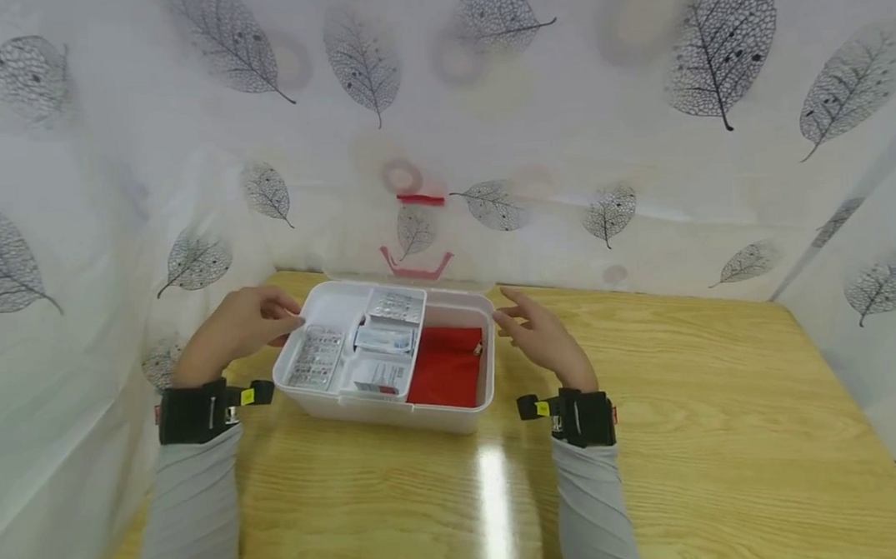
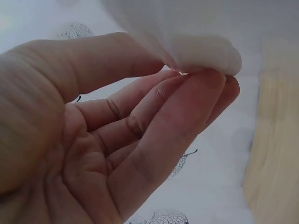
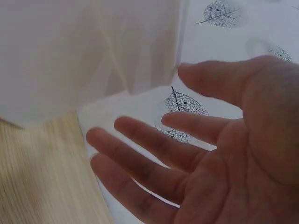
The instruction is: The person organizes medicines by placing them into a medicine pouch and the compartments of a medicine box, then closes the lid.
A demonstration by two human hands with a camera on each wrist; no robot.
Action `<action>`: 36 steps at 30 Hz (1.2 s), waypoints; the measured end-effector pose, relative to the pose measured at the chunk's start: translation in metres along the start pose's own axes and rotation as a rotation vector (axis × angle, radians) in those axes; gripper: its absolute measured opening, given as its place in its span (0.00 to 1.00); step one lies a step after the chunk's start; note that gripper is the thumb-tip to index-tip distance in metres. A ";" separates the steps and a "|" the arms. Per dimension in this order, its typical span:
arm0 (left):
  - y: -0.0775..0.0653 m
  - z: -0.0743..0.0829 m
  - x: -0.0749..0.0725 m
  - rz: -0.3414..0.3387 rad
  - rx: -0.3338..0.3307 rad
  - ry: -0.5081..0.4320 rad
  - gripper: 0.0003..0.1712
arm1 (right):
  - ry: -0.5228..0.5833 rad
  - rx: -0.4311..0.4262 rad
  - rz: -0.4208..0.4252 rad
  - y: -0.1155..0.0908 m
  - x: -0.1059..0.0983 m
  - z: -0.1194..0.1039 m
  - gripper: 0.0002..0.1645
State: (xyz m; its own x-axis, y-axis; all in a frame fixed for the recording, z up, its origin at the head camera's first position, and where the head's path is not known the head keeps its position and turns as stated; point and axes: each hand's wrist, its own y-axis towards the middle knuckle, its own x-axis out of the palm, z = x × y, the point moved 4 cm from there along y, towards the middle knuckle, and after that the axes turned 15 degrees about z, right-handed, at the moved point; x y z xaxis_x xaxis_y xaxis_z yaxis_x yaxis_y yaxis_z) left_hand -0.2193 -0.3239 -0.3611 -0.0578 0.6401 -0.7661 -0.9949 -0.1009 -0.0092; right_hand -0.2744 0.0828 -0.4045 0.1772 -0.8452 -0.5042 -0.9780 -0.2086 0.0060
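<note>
A white plastic box [image 1: 394,411] stands on the table with a white compartment tray [image 1: 341,302] over its left part. In the tray lie blister packs [image 1: 316,358] and small medicine packets [image 1: 385,340]. A red zip pouch [image 1: 444,367] fills the right part of the box. At the tray's left edge, my left hand [image 1: 243,326] pinches the rim between thumb and fingers; the left wrist view shows the white lip [image 2: 205,53] between them. My right hand [image 1: 536,334] is beside the box's right wall, fingers spread and thumb tip near the rim, holding nothing.
A wooden table [image 1: 709,410] carries the box near its back edge. Behind and to the left hangs a white curtain [image 1: 547,133] with leaf prints. Red marks [image 1: 418,271] show just behind the box.
</note>
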 end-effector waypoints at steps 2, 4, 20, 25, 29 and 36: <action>0.002 0.005 0.004 -0.008 0.011 -0.011 0.16 | 0.031 -0.003 -0.024 0.002 -0.001 0.002 0.36; 0.004 0.008 0.007 -0.019 0.012 -0.022 0.15 | 0.027 -0.012 -0.033 0.003 -0.004 0.003 0.34; 0.016 0.025 0.037 -0.164 0.003 -0.117 0.12 | 0.013 0.112 -0.150 -0.010 -0.036 0.019 0.37; 0.017 0.023 0.051 -0.232 -0.021 -0.187 0.13 | -0.021 0.145 -0.168 -0.016 -0.046 0.022 0.36; 0.023 0.018 0.065 -0.300 -0.048 -0.247 0.18 | -0.065 0.132 -0.178 -0.021 -0.054 0.024 0.36; 0.026 0.024 0.093 -0.457 -0.061 -0.397 0.26 | -0.084 0.144 -0.181 -0.032 -0.077 0.035 0.38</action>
State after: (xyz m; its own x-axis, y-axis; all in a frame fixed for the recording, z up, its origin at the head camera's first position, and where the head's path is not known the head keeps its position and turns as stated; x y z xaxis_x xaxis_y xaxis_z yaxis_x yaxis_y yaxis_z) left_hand -0.2529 -0.2485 -0.4169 0.3362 0.8626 -0.3779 -0.9202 0.2153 -0.3270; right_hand -0.2604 0.1719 -0.3961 0.3467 -0.7553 -0.5562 -0.9380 -0.2756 -0.2105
